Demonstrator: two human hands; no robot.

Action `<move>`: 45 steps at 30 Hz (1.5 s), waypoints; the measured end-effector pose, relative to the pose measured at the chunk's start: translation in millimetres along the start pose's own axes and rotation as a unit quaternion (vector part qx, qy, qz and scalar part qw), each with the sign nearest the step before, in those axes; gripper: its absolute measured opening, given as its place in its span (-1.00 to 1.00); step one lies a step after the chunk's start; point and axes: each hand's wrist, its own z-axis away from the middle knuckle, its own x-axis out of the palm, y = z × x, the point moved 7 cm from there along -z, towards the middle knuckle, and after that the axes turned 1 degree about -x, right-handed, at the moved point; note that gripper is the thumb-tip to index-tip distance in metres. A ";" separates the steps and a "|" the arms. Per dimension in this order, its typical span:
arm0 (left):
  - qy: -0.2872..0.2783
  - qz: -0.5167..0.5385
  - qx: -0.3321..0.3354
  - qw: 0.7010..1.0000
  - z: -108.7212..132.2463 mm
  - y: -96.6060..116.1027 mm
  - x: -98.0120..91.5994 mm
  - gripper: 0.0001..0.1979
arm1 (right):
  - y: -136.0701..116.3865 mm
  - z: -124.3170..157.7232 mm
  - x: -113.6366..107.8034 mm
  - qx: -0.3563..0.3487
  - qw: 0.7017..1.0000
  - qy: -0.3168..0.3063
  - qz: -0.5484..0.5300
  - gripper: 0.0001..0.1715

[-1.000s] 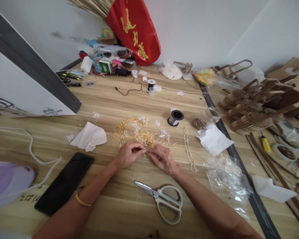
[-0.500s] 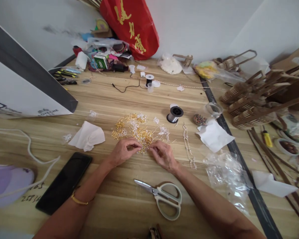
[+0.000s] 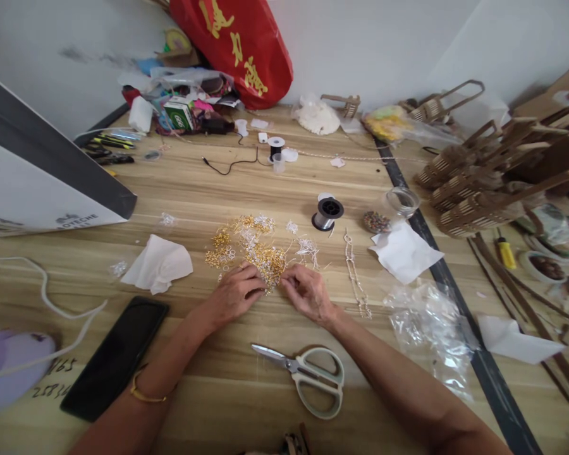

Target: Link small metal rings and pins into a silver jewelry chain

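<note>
A pile of small gold and silver beads [image 3: 271,260] lies mid-table, with loose rings and pins among it. My left hand [image 3: 241,289] rests at the pile's near left edge, fingers curled together and pointing into the beads. Across from it, my right hand [image 3: 308,292] is closed in a pinch at the pile's right side. Whatever either hand grips is too small to make out. Silver headpins [image 3: 308,249] lie just beyond the right hand. A beaded chain [image 3: 353,272] stretches out to the right. Scissors [image 3: 296,373] lie between my forearms, blades pointing left.
A wire spool [image 3: 328,213] stands behind the pile, near a jar of beads [image 3: 377,220]. White paper [image 3: 159,264] and a black phone [image 3: 116,357] lie left. Clear plastic bags [image 3: 431,328] and woven baskets [image 3: 478,189] are at right. A large box [image 3: 52,164] stands left.
My left hand has turned over more, its fingers now curling down toward the beads. My right hand keeps its pinch beside the pile. The whole view has shifted slightly.
</note>
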 end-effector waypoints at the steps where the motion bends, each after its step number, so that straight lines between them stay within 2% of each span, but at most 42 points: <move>1: 0.005 -0.003 0.000 1.000 0.3 -1.3 -0.7 -0.83 | 0.0 -0.1 0.0 0.000 1.000 0.000 0.000 -0.92; 10: 0.097 0.043 -0.027 0.994 1.2 -15.4 -10.7 -0.83 | 2.0 -0.2 -0.9 0.006 1.000 0.008 0.003 -0.91; 16: 0.142 0.071 -0.108 0.981 1.1 -25.6 -24.4 -0.87 | 2.4 -0.3 0.2 0.005 1.000 0.005 -0.003 -0.91; 21: 0.160 0.115 -0.146 0.969 2.3 -27.8 -33.9 -0.86 | 2.3 0.3 2.8 -0.001 1.000 -0.015 -0.003 -0.90; 27: 0.142 0.116 -0.177 0.967 1.1 -26.0 -37.5 -0.85 | 0.3 0.2 2.8 -0.017 1.000 -0.018 0.003 -0.89; 38: 0.029 -0.045 -0.088 0.995 -10.8 -7.7 -12.0 -0.83 | 0.2 -0.2 2.0 -0.018 1.000 -0.005 0.012 -0.91; 42: 0.028 -0.044 -0.067 0.996 -8.8 -4.4 -4.8 -0.84 | 0.1 -0.9 2.0 -0.018 1.000 -0.007 0.012 -0.89; 45: 0.049 -0.014 -0.049 0.998 -6.5 -4.8 -4.5 -0.82 | 0.6 -1.2 2.0 -0.012 1.000 -0.012 0.012 -0.89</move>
